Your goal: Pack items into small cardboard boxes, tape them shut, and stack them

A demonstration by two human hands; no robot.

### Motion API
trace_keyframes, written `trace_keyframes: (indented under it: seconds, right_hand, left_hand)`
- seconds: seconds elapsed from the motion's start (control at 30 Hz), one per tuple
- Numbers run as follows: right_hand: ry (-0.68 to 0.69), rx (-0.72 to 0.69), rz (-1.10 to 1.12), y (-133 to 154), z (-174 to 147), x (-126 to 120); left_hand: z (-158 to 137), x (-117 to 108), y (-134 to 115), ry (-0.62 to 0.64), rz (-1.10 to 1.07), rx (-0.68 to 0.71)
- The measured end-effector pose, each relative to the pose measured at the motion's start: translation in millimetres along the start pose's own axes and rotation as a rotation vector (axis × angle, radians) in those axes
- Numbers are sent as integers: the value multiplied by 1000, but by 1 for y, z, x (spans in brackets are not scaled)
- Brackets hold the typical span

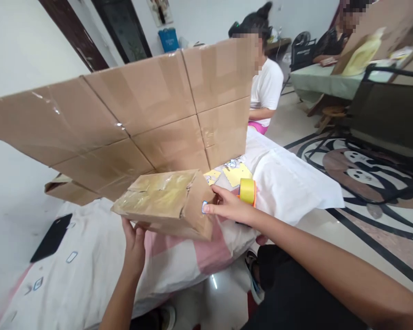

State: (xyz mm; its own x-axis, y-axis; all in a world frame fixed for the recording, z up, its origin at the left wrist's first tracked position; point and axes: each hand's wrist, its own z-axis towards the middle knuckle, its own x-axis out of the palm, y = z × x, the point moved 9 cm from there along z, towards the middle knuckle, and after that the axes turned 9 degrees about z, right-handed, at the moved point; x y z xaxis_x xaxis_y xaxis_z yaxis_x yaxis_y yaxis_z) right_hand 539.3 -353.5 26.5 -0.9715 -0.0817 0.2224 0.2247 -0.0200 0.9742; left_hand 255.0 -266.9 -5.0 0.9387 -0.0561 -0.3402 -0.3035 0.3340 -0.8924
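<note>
A taped cardboard box is tilted over the bed, clear tape shining across its top. My left hand grips it from below at the near left side, with some fingers hidden beneath. At the box's right end, my right hand holds on, its thumb against the end face and its fingers partly behind the edge. A small white patch with a blue outline shows by that thumb tip. Just beyond my right wrist is a yellow roll of tape with an orange edge.
A large taped cardboard panel stands behind the box. Another cardboard box and a black flat object lie left on the bed. A person in white sits behind the panel; another is at a table right.
</note>
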Motion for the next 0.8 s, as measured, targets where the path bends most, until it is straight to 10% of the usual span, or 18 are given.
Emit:
trace_keyframes:
  seconds: [0.2,0.4,0.53,0.67,0.8]
  right_hand:
    - [-248,-312,-154,90,-85,-87]
    - [-855,-440,39,85,-185,-233]
    - [-1043,-308,-62,43,-216,-294]
    - [-1039,-254,-30,18,-212,-318]
    - [-1031,-190,-84,7,-183,-315]
  left_hand:
    - [55,109,-130,155,-58,222]
    - [69,345,-201,836,-227,270]
    - [63,463,-195,996,-294,250]
    - [63,512,-179,1012,-310,181]
    - [85,482,-157,937,-284,91]
